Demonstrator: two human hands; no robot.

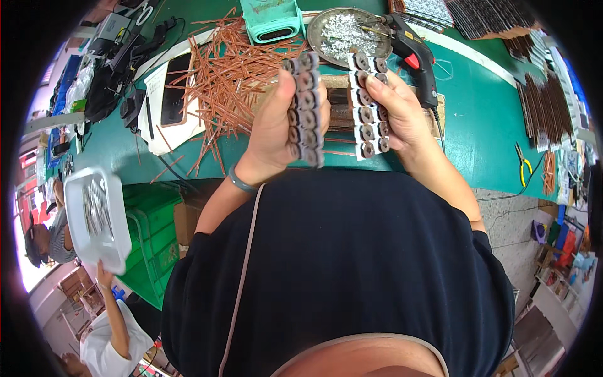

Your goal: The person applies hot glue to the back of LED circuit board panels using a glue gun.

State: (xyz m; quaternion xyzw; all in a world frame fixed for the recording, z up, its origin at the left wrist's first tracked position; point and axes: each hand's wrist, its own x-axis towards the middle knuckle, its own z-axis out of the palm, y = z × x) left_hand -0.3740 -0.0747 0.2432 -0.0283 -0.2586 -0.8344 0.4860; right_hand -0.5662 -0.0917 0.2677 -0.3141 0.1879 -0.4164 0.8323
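My left hand (269,133) grips a stack of strips with two columns of dark, ring-like round parts (306,110), upright and slightly blurred. A similar pale-edged piece with two columns of dark rings (367,116) is in my right hand (405,116), the thumb pressed on its face. The two pieces are held apart over the near edge of the bench. Between them, on the bench, lies a flat framed holder (339,103) with copper-coloured strips, partly hidden. A heap of thin copper-coloured strips (223,81) spreads beside my left hand.
Beyond my hands stand a round metal dish (320,28) of silvery bits, a black soldering gun (414,56) and a teal box (271,19). A phone (177,88) lies left. Stacked strips (545,113) and yellow-handled pliers (523,166) are right. Two people are near a white tub (119,207).
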